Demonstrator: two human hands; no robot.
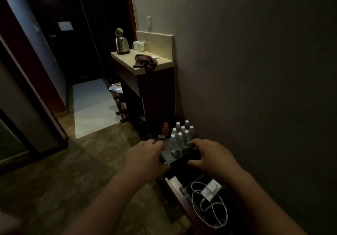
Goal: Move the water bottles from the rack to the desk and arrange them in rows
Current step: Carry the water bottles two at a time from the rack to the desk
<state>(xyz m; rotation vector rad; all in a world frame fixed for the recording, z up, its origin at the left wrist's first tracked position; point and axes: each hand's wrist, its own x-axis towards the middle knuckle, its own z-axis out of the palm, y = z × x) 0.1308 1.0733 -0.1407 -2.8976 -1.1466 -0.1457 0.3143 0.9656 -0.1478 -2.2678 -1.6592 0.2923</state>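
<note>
Several clear water bottles (179,140) with white caps stand upright in a tight cluster on a low dark surface (168,154) against the wall. My left hand (145,157) hovers just left of the cluster, fingers loosely curled, holding nothing. On the other side my right hand (209,154) reaches in with its fingers spread and bent, fingertips close to the nearest bottles but not gripping any. Both forearms stretch in from the bottom of the view.
Further back stands a cabinet with a pale counter (127,60) holding a kettle (121,42), two white cups (139,46) and a dark cloth (145,62). A white charger with cable (209,196) lies in a lower compartment near me. The wall is close on the right.
</note>
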